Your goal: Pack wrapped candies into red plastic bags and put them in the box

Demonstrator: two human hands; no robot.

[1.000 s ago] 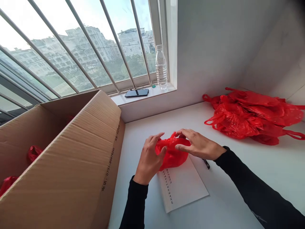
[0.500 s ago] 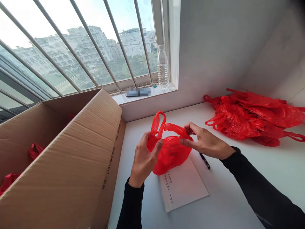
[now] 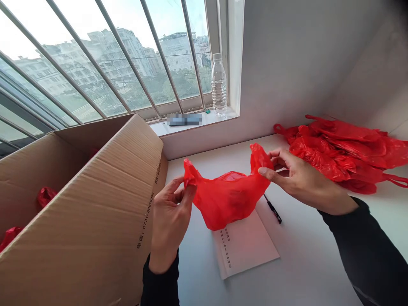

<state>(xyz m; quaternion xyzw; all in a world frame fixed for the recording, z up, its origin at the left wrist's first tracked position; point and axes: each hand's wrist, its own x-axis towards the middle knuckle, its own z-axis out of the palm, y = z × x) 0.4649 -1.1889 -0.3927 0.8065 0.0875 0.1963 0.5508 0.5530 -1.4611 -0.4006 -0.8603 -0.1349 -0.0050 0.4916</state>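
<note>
A red plastic bag [image 3: 231, 197] is stretched sideways between my hands, over the top part of a notebook [image 3: 251, 250] with handwriting on its page. My left hand [image 3: 172, 216] pinches the bag's left handle. With thumb and fingers closed, my right hand [image 3: 296, 178] grips the right handle. A darker patch shows through the thin plastic, but I cannot make out what is inside. To the right of the notebook lies a black pen [image 3: 273, 209], close below my right hand.
At the left stands a large open cardboard box [image 3: 105, 204] with red bags [image 3: 47, 196] in it. Several red plastic bags [image 3: 344, 148] are heaped on the white table [image 3: 306, 263] at the right. A clear bottle [image 3: 219, 87] stands on the windowsill beside a pixelated flat object [image 3: 185, 120].
Both hands have moved apart, pulling the handles outward. The bag's looped handles are now gathered and its mouth is stretched wide between them.
</note>
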